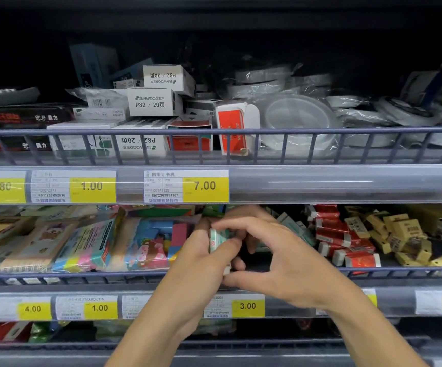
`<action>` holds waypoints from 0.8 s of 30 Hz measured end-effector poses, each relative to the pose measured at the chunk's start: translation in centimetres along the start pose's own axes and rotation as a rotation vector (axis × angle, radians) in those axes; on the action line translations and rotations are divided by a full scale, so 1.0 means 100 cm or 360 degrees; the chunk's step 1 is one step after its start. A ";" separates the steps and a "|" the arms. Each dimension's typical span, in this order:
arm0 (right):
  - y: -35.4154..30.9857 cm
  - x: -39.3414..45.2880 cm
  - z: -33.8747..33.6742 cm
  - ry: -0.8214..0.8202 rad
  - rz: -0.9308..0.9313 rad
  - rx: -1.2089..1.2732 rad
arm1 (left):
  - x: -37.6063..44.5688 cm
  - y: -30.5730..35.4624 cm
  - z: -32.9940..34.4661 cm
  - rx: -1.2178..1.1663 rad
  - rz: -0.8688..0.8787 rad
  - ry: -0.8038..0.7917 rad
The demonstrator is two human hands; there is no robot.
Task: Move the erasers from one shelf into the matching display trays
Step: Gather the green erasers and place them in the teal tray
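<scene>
**A:** Start left of your grip: the colourful packets (pixel 87 245) lean loosely against the shelf's front rail (pixel 69 277). If your left forearm swings that way as you pull back, you could tip one over the rail.

**B:** And the grip itself?

**A:** Your left hand (pixel 198 256) has its fingers curled round a small stack of teal-and-white erasers (pixel 218 241), thumb clamped over the top one. Your right hand (pixel 280 258) arches over them, forefinger tip touching the top of the stack, thumb low near its bottom edge, other fingers loosely bent. I can't tell whether it truly holds anything. The stack sits just above the rail, still inside the middle shelf.

**B:** So what's the risk there?

**A:** You're holding several at once. I judge the lowest piece, poking out under your palm, is most likely to slip and drop behind the rail, if the two hands part unevenly.

**B:** And right of the grip?

**A:** More teal erasers (pixel 298 229) lie just beside your right knuckles, then the red-sleeved ones (pixel 339 234), then yellow ones (pixel 399 234), all loosely heaped. A wide wrist sweep could mix the piles, and you'd end up loading the wrong tray.
</scene>
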State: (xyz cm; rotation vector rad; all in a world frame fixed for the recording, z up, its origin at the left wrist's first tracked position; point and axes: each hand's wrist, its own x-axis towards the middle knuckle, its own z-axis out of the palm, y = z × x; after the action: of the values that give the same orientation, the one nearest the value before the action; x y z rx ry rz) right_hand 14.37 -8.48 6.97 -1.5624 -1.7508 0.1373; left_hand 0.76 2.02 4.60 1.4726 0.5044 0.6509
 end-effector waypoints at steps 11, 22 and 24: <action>0.071 0.011 -0.033 -0.0186 0.0817 -0.0813 | 0.005 -0.003 0.007 -0.0071 0.0046 -0.0016; 0.068 0.012 -0.030 -0.0035 0.0827 -0.0733 | 0.007 -0.002 0.010 -0.0296 0.0115 0.0050; 0.057 0.004 -0.024 0.0269 0.0701 -0.0271 | 0.007 -0.001 0.011 -0.0363 0.0149 0.0060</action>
State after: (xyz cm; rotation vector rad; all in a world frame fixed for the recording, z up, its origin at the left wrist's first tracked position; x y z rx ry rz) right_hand 20.42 -7.71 5.72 -2.0059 -1.2960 0.0695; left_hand 1.98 1.66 4.58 1.2756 0.3783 0.7854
